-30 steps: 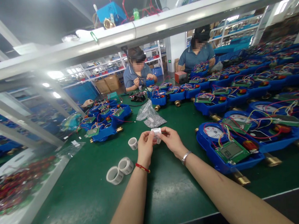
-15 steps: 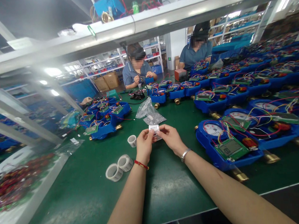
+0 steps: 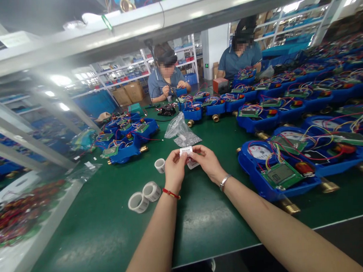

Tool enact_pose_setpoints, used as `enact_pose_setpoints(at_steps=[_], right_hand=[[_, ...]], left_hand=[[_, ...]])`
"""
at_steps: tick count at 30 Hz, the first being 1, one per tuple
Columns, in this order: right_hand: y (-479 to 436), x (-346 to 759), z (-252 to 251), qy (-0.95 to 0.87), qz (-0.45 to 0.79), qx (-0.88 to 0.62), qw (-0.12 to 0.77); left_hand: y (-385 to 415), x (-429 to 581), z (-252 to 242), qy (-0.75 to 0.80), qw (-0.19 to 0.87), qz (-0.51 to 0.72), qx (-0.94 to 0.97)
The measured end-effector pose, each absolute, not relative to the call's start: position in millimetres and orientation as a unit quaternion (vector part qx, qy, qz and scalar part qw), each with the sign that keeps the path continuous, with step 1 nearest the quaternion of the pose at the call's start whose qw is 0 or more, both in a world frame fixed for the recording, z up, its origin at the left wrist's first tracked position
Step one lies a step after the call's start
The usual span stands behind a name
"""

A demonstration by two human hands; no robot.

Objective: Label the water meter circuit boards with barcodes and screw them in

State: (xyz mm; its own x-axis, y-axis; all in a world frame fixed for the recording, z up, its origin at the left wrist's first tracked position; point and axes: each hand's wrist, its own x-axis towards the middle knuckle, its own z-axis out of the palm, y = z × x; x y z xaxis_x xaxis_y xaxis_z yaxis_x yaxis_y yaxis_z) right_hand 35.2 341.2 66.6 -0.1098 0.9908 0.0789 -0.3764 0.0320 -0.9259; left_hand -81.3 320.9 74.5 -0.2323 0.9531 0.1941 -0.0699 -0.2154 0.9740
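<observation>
My left hand (image 3: 174, 171) and my right hand (image 3: 209, 163) meet above the green table (image 3: 113, 231), both pinched on a small white label strip (image 3: 186, 152) held between the fingertips. A further bit of white backing hangs just under it, by my right thumb. A red cord circles my left wrist and a metal bracelet my right. Nearest on the right lies a blue water meter (image 3: 276, 172) with a green circuit board and coloured wires.
Three white tape rolls (image 3: 144, 191) lie left of my hands. A clear plastic bag (image 3: 181, 132) of small parts sits beyond them. Rows of blue meters fill the right and far left. Two people work at the far side.
My hands stay together on the label strip, shifting slightly up in view; the fingers have worked it so the strip sits a little higher between them.
</observation>
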Motion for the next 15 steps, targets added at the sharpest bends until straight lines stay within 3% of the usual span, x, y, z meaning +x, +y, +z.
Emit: enact_pose_setpoints(at_steps=[15], right_hand=[[342.9, 35.5, 63.2, -0.435, 0.607, -0.347, 0.568]], left_hand=[[320.1, -80.4, 75.8, 0.468, 0.404, 0.623, 0.480]])
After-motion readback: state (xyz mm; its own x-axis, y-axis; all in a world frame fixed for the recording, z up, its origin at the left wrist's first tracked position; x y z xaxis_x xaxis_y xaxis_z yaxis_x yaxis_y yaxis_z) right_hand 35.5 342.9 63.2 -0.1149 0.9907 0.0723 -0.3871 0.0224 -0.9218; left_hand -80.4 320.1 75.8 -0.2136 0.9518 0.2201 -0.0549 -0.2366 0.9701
